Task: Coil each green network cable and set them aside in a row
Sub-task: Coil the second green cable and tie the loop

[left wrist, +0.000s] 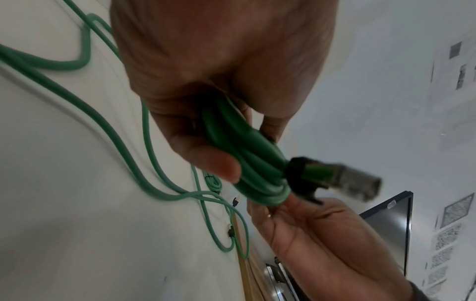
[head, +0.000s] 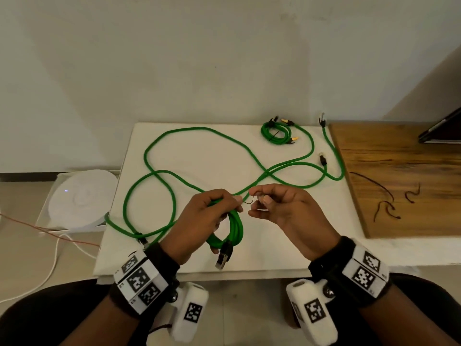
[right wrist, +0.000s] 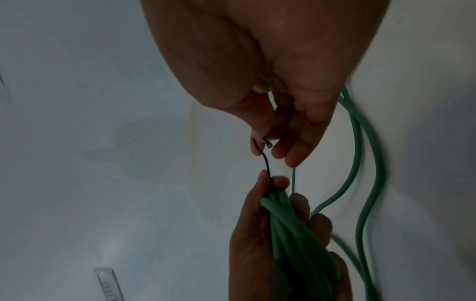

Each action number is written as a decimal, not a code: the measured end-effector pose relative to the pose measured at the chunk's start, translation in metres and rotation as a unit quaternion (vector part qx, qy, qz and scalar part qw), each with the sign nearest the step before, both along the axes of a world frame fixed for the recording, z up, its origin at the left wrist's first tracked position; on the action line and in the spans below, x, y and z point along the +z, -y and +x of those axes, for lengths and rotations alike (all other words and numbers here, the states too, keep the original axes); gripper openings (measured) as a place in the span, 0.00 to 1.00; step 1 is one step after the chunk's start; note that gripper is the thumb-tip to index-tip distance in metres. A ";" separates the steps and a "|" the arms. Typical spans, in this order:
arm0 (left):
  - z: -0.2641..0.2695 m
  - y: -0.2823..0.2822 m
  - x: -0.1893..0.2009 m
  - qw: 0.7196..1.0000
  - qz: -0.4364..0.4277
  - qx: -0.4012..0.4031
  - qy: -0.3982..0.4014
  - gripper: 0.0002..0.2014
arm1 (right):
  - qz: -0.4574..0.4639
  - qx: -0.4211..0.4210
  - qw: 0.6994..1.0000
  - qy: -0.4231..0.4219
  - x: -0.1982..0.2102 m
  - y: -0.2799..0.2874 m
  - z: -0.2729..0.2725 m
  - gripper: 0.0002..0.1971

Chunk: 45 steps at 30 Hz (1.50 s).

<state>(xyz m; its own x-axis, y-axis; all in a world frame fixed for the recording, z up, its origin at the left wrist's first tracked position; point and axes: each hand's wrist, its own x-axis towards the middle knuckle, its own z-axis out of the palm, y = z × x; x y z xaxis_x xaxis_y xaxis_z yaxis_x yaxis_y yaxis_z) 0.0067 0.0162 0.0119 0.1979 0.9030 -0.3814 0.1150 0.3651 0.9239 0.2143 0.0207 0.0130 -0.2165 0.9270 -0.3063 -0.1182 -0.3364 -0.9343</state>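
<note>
**Kid:** Cables first! A long green cable (head: 159, 171) lies in big loops all over the white board (head: 189, 265). It goes nearly to the left edge and the far edge.

**Helper:** Right. What is next in size?

**Kid:** The bundle (head: 233, 231) in the left hand (head: 199, 221). The fingers are curled tight around it, up above the near part of the board. A plug (head: 224, 257) hangs down from it.

**Helper:** And the small coil (head: 275, 132)?

**Kid:** It sits at the far right corner, tied up. I think that one is done.

**Helper:** What does the right hand (head: 282, 211) do?

**Kid:** It pinches a thin dark tie (right wrist: 265, 160). The tie runs from those fingertips to the left thumb, just beside the bundle.

**Helper:** So which step is this?

**Kid:** I think it is tying the bundle shut. Next the tie has to go around all the strands and get twisted or pulled snug. The left hand must keep squeezing, or the loops could spring apart.

**Helper:** Where is there room?

**Kid:** There is a bare patch at the back of the board, left of the small coil. That is a good spot for the row. But the loose cable loops lie close by, and the bundle could snag them. The wooden board (head: 399, 176) on the right has more ties (head: 385, 208) on it.
</note>
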 end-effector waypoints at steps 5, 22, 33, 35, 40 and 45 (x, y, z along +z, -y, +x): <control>-0.003 -0.001 0.000 1.000 0.005 0.004 0.003 0.15 | 0.025 0.037 0.998 0.050 0.006 -0.002 0.003 0.14; -0.002 -0.001 0.000 0.996 0.056 0.065 0.009 0.16 | 0.227 0.129 0.915 0.308 -0.013 -0.006 0.010 0.07; 0.001 0.003 0.002 0.992 0.065 -0.071 0.080 0.22 | -0.025 0.262 0.964 0.028 -0.006 0.001 -0.002 0.13; -0.001 0.003 0.002 0.991 0.048 -0.080 0.093 0.18 | -0.086 0.252 0.963 -0.031 -0.007 0.000 -0.002 0.16; -0.011 0.001 0.005 0.974 0.003 -0.127 0.187 0.23 | -0.148 0.203 0.961 -0.116 -0.006 -0.004 -0.001 0.15; -0.009 0.001 0.004 0.976 0.028 -0.157 0.148 0.16 | -0.175 0.185 0.959 -0.123 -0.009 -0.003 0.000 0.20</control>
<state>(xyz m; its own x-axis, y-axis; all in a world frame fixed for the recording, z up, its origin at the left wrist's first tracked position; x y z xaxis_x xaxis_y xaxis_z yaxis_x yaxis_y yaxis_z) -0.0019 0.0149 0.0161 0.5624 0.7979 -0.2168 -0.0612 0.3017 0.9514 0.2142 0.0233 0.0042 -0.6171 0.6225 -0.4814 -0.1327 -0.6853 -0.7161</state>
